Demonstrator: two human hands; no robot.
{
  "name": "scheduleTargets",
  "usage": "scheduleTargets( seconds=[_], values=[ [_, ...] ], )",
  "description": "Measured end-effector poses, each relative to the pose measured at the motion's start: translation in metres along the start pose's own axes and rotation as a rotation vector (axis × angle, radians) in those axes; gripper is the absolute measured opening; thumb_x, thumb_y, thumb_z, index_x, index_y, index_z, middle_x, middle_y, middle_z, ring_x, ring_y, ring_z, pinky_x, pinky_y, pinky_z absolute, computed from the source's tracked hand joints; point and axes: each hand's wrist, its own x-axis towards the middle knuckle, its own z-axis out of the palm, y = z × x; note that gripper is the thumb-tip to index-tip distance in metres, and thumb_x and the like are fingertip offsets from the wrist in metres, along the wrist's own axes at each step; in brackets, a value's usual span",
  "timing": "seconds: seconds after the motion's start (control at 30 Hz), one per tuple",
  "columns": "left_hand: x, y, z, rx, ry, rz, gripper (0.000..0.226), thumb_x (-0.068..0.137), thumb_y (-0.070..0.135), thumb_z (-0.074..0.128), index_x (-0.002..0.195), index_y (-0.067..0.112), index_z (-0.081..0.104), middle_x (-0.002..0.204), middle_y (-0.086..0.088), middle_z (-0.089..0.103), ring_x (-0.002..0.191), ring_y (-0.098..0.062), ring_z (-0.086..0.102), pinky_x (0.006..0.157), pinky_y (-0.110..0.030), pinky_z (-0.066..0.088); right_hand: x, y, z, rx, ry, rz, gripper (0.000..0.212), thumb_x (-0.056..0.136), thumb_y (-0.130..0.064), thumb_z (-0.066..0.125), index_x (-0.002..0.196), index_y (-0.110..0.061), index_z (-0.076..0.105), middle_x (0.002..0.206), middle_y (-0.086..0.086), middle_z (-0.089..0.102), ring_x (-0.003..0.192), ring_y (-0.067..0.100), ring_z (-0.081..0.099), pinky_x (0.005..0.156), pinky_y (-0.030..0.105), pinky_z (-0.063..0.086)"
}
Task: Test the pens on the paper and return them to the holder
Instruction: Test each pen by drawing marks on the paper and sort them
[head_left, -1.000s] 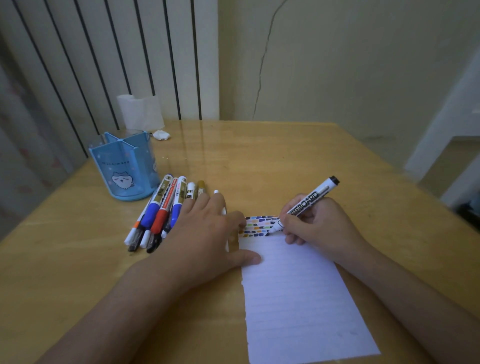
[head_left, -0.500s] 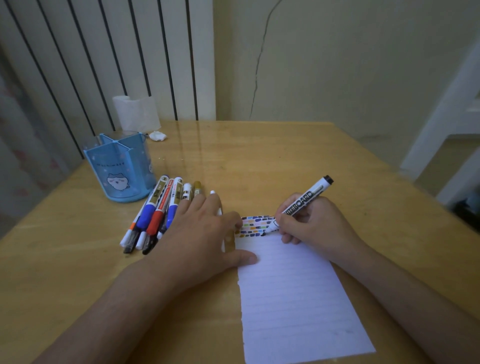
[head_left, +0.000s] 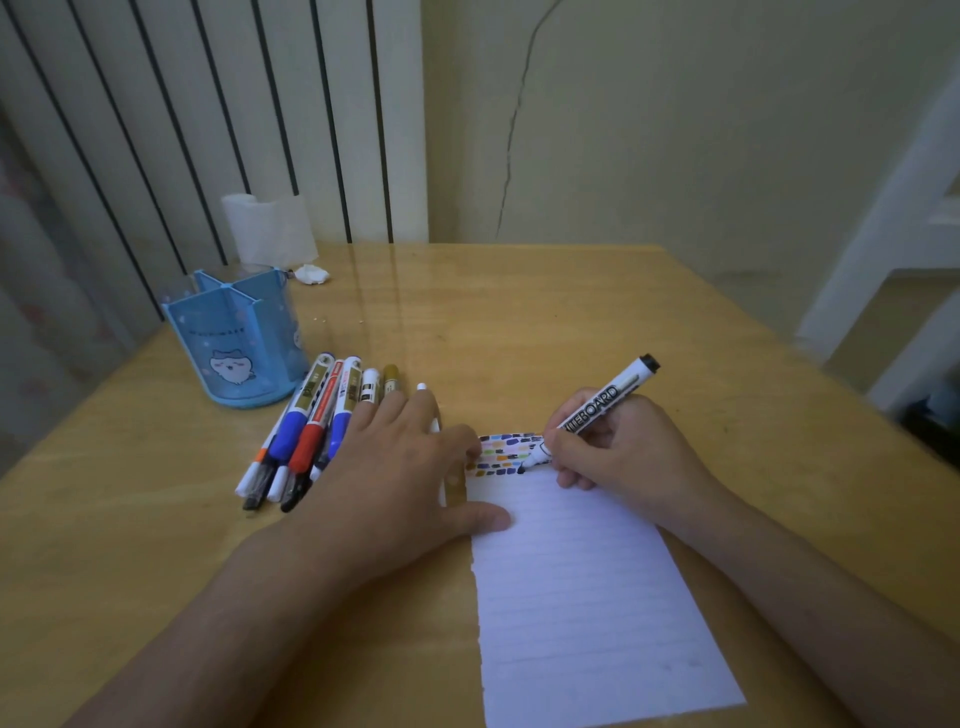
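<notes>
Black whiteboard marker (head_left: 597, 410) marking lined paper (head_left: 582, 597)
Right hand (head_left: 618, 452) grips it, tip among coloured dashes; left hand (head_left: 405, 478) lies flat, fingers spread.

Wooden tabletop (head_left: 519, 332), glossy surface. White tissue roll (head_left: 267, 228) upright at far left edge; crumpled tissue scrap (head_left: 311, 274) just beside it. Cracked wall (head_left: 511, 130) behind.

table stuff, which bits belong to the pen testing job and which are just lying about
Part of the job:
whiteboard marker in right hand
lined paper, left hand pressing it
loose pens
blue holder

Just lying about:
tissue roll
crumpled scrap
</notes>
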Motion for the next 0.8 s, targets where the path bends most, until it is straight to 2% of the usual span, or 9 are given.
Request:
scheduleTargets(
  seconds=[0.07,0.2,0.33,0.47,0.63,0.8],
  values=[
    [-0.0001,-0.0002,-0.0003,0.001,0.011,0.009,0.094,0.057,0.096,0.012,0.131,0.048,0.044,0.108,0.012,0.035,0.101,-0.008,0.026,0.085,-0.029,0.022,0.0005,0.0001,-0.0001,-0.011,0.004,0.007,0.007,0.082,-0.024,0.065,0.076,-0.022,0.069,0.066,0.008,0.072,0.066,0.027,0.073,0.060,0.038,0.057],
    [-0.0003,0.0000,-0.0007,-0.007,0.005,0.011,0.095,0.056,0.096,0.011,0.130,0.048,0.045,0.107,0.011,0.033,0.100,-0.009,0.026,0.086,-0.029,0.022,-0.0001,0.0007,-0.0005,0.007,0.001,-0.009,0.015,0.088,-0.011,0.067,0.076,-0.019,0.069,0.066,0.009,0.071,0.064,0.025,0.072,0.058,0.036,0.056],
    [-0.0008,0.0007,-0.0027,-0.014,-0.031,-0.004,0.089,0.061,0.096,0.019,0.133,0.048,0.043,0.113,0.010,0.036,0.107,-0.010,0.030,0.087,-0.029,0.023,0.0006,0.0000,-0.0008,-0.005,0.006,0.005,0.016,0.086,-0.014,0.065,0.075,-0.023,0.069,0.065,0.008,0.071,0.066,0.028,0.073,0.060,0.037,0.057],
    [-0.0009,0.0004,-0.0024,0.003,-0.022,0.004,0.096,0.055,0.096,0.012,0.133,0.048,0.042,0.113,0.011,0.036,0.107,-0.011,0.031,0.085,-0.029,0.023,-0.0004,0.0002,-0.0002,0.005,-0.003,0.003,0.019,0.088,-0.011,0.065,0.074,-0.023,0.069,0.066,0.007,0.071,0.065,0.025,0.073,0.058,0.033,0.054],
    [0.0002,0.0010,-0.0031,-0.002,-0.028,-0.004,0.092,0.060,0.096,0.018,0.134,0.048,0.042,0.115,0.010,0.037,0.109,-0.011,0.031,0.086,-0.029,0.022,-0.0002,-0.0014,-0.0005,0.009,0.005,0.008,0.013,0.088,-0.014,0.066,0.076,-0.019,0.069,0.066,0.008,0.071,0.065,0.024,0.073,0.058,0.034,0.055],
    [-0.0005,0.0005,-0.0030,0.000,-0.013,0.000,0.097,0.055,0.096,0.011,0.133,0.048,0.042,0.112,0.011,0.036,0.105,-0.010,0.030,0.084,-0.029,0.022,-0.0004,-0.0015,-0.0002,0.005,-0.005,0.010,0.015,0.089,-0.010,0.066,0.076,-0.018,0.068,0.066,0.006,0.071,0.064,0.021,0.073,0.058,0.034,0.054]
  ],
)
